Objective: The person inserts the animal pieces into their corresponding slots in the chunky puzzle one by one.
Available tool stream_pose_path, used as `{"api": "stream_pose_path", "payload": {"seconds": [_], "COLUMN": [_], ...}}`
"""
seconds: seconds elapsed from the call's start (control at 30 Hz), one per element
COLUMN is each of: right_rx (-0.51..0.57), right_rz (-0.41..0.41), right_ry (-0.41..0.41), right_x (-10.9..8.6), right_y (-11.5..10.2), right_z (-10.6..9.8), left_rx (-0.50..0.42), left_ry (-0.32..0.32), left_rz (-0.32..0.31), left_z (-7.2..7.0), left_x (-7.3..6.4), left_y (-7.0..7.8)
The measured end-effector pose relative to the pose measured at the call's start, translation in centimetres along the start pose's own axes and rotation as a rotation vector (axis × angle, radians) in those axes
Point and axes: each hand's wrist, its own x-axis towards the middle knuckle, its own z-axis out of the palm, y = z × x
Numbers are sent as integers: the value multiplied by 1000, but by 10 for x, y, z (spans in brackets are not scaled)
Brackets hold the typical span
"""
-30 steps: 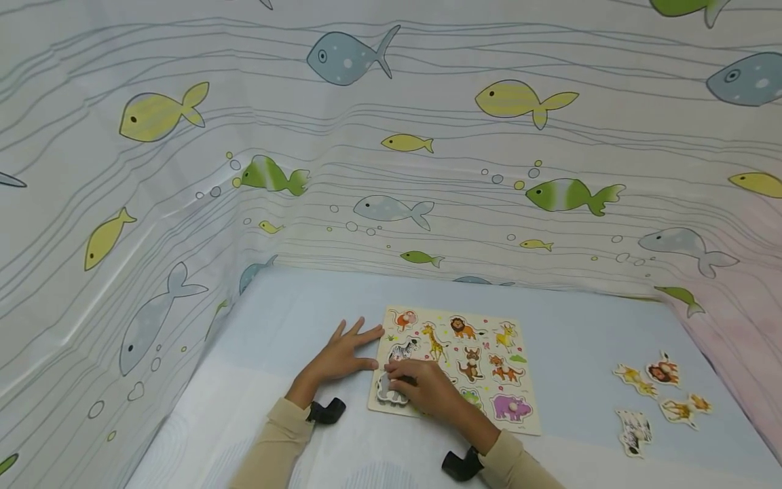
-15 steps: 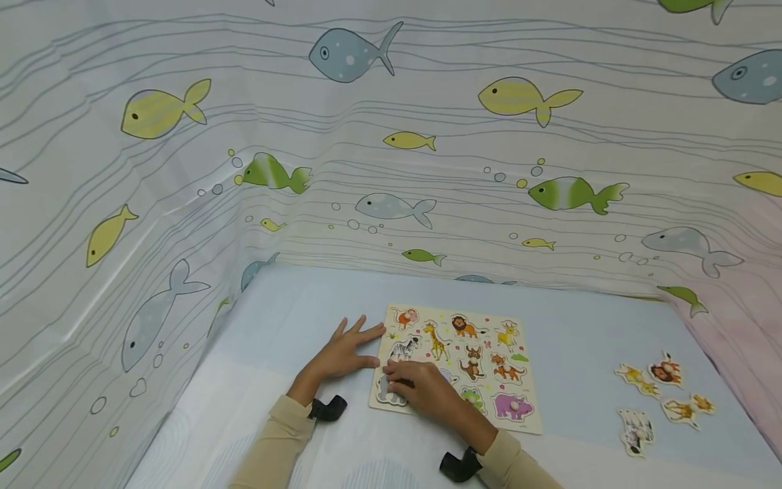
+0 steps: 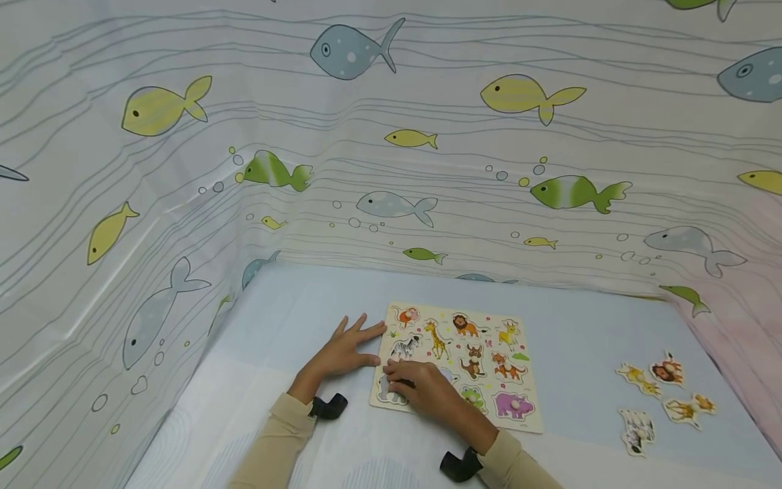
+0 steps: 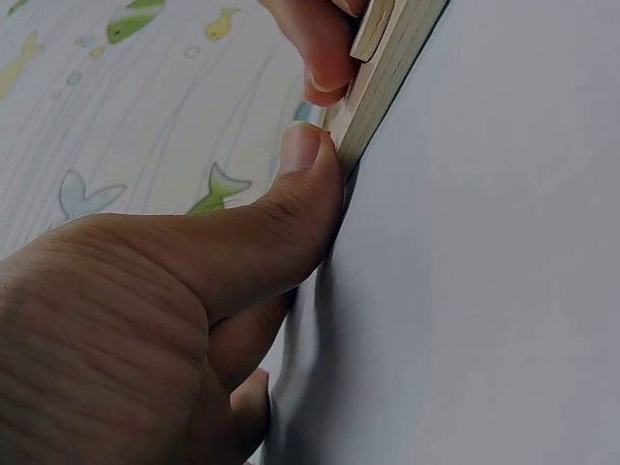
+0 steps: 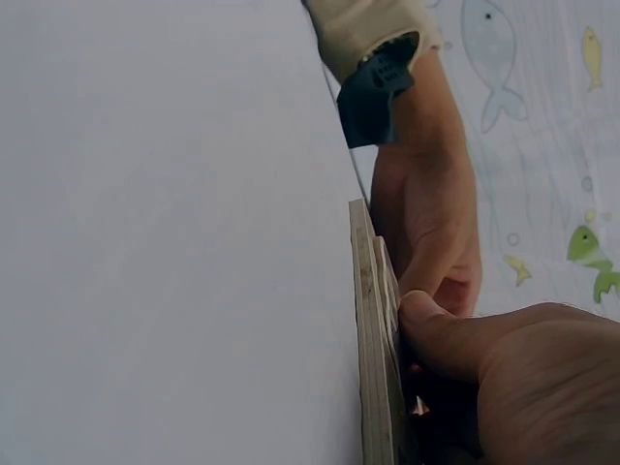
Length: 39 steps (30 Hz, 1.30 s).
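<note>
A wooden peg puzzle board with animal pictures lies in the middle of the table. My left hand rests at its left edge, fingers spread; the thumb touches the side of the board in the left wrist view. My right hand pinches a grey animal puzzle piece at the board's front left corner. Its thumb is against the piece in the right wrist view, where the piece's edge stands above the board. The right hand hides part of the piece and nearby pictures. A purple hippo piece sits at the front right.
On the table's right side lie loose pieces: a zebra piece, a giraffe piece, a lion piece and a yellow animal piece. A fish-patterned curtain closes off the back and sides.
The grey piece has settled lower and flatter at the corner of the board under my right fingers. My left hand stays in place at the board's edge.
</note>
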Motion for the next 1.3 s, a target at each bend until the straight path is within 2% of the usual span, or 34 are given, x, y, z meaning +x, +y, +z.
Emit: {"api": "stream_pose_path", "payload": {"seconds": [0.3,0.57,0.77,0.9,1.1,1.3], "right_rx": [-37,-130,-117,-55,66,-1], "right_rz": [-24,-42,-11,29,12,40], "right_ry": [-12,-41,-49,-8,82,165], "right_x": [0,-1,1,1,-9,-40], "right_y": [-1,-7,-9,-14,-22,-10], "right_z": [-1,-5,-2,-3,-31,-80], "left_rx": [-18,-16,-22,-37,-46,-43], "left_ry": [11,12,17,15,25,32], "left_rz": [14,43,19,8,4,-6], "left_z": [-2,-3,-3,-3,0,2], "left_x": [-1,2,-1,-4,-3,0], "left_y": [2,5,4,1,-1,-1]}}
